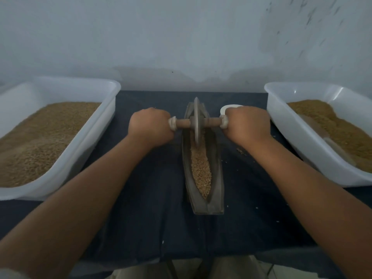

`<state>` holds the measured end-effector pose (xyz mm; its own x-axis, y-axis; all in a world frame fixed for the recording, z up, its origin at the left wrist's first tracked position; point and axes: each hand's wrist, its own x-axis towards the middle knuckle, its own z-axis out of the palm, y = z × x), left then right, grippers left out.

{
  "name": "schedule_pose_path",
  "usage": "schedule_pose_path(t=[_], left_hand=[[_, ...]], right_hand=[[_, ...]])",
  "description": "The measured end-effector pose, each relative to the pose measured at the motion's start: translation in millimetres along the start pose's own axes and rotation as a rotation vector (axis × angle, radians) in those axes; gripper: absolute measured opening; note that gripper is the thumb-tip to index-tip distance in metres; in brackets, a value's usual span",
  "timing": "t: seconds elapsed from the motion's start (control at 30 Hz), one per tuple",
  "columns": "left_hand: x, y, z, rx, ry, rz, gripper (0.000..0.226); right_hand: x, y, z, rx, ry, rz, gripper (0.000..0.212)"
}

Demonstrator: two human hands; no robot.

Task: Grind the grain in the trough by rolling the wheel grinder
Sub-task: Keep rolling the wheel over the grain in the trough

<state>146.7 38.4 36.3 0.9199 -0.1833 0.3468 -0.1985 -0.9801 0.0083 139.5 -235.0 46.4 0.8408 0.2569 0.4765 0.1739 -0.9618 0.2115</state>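
Two hands grip the wheel grinder [196, 122] by its wooden axle: left hand [150, 125] curled tight round the left end, right hand [246, 125] curled tight round the right end; wheel stands upright in the far half of the trough [218, 178]; grain [201, 168] lies along the trough's near half; trough sits lengthwise on a dark cloth [151, 198], between two white tubs, left tub [100, 125] and right tub [285, 125], each holding grain; small white cup [225, 108] partly hidden behind right hand.
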Motion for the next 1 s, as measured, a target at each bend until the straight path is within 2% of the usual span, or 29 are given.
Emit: schedule_pose_path(t=[0.1,0.23,0.3,0.4,0.5,0.6,0.73,0.83,0.9,1.0], left_hand=[[-21.2,1.6,-1.4,0.030,-0.017,0.009,0.031],[-80.5,-3.1,-7.8,0.079,0.172,0.197,0.045],[-85.7,-6.5,-5.6,0.083,0.204,0.228,0.046],[-50.9,-0.9,-4.0,0.107,0.106,0.165,0.039],[-2.5,2.4,-7.4,0.057,-0.016,0.045,0.026],[-1.5,4.9,-5.6,0.048,-0.012,0.004,0.027],[-56.1,-5.0,-0.9,0.030,0.125,0.144,0.041],[-84.6,-6.9,-2.6,0.001,0.217,0.243,0.042],[-71.8,-3.4,-4.0,0.043,0.174,0.219,0.039],[-24.5,0.8,-9.0,0.065,0.023,0.100,0.030]], right_hand=[[-13.2,3.7,-8.9,0.012,-0.019,-0.021,0.043],[-74.8,3.8,-19.7,0.030,0.047,-0.052,0.045],[-86.8,6.2,-17.0,0.036,0.094,-0.024,0.043],[-63.5,6.8,-1.4,0.008,0.017,0.018,0.045],[-17.8,3.8,7.6,0.051,0.034,0.050,0.040],[-3.6,1.4,3.5,0.057,-0.015,0.022,0.035],[-50.6,1.9,-11.9,0.051,0.038,-0.030,0.043],[-85.1,7.9,-16.9,0.045,0.078,-0.050,0.045],[-78.7,10.5,-9.8,0.033,0.049,-0.019,0.045],[-37.1,6.3,8.6,0.030,-0.008,0.044,0.042]])
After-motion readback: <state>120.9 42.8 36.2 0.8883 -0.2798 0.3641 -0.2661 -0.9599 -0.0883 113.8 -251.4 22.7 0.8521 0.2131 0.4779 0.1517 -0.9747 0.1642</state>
